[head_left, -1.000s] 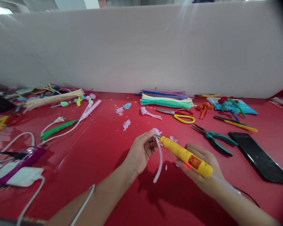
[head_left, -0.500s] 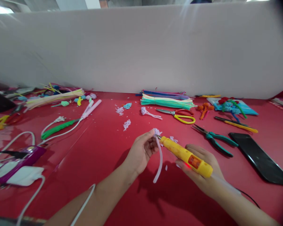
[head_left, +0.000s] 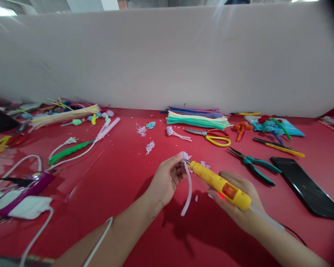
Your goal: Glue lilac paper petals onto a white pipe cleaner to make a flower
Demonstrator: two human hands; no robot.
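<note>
My left hand (head_left: 167, 178) pinches a lilac pipe cleaner flower (head_left: 186, 155) between thumb and fingers. Its pale stem (head_left: 187, 196) hangs down, slightly curved. My right hand (head_left: 236, 196) is closed around a yellow pen-shaped hot glue gun (head_left: 219, 183), whose metal tip touches or nearly touches the flower's underside. A red light glows on the glue gun's side, and a translucent stick juts from its rear. Just behind the glue gun lie lilac clippings (head_left: 204, 164). A second lilac flower with a stem (head_left: 178, 133) rests farther back.
Yellow-and-red scissors (head_left: 214, 137), teal pliers (head_left: 253, 165) and a black phone (head_left: 306, 187) lie to the right. Bundled pipe cleaners (head_left: 197, 119) sit by the white partition (head_left: 167, 59). At left are a pink hair-iron-like tool (head_left: 107, 129), a purple power strip (head_left: 41, 185) and white cables.
</note>
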